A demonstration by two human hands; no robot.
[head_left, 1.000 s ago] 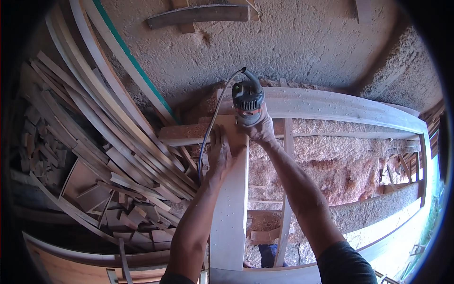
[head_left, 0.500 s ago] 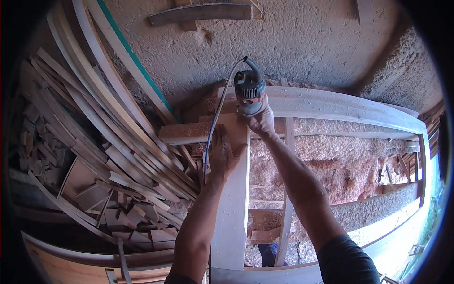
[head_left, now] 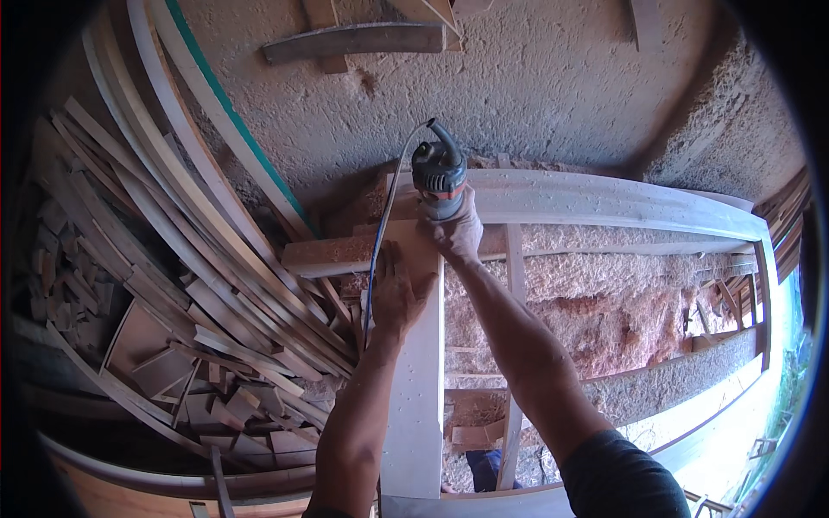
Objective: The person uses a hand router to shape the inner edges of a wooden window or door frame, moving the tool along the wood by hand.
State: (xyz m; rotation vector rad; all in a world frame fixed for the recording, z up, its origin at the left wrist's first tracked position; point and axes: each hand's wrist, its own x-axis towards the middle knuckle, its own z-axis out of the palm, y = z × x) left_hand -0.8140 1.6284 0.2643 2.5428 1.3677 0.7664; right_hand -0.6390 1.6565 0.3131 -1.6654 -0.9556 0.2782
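Observation:
A corded grey-and-black router with an orange band stands at the far end of a tan wood piece, which lies on a pale upright board of a large wooden frame. My right hand is closed round the router's base. My left hand lies on the tan piece below the router, fingers stretched out and thumb toward the right edge. The power cord loops over from the router and runs down past my left hand. The router's cutting end is hidden.
Long curved strips and piled offcuts crowd the left. A pale curved rail crosses to the right over shaving-covered timbers. A rough plastered wall is at the top. A dark blue shape shows below, unclear what.
The whole view has shifted slightly, the scene sitting a little further left and lower. My grip on the router and my left hand's placement on the wood look much the same.

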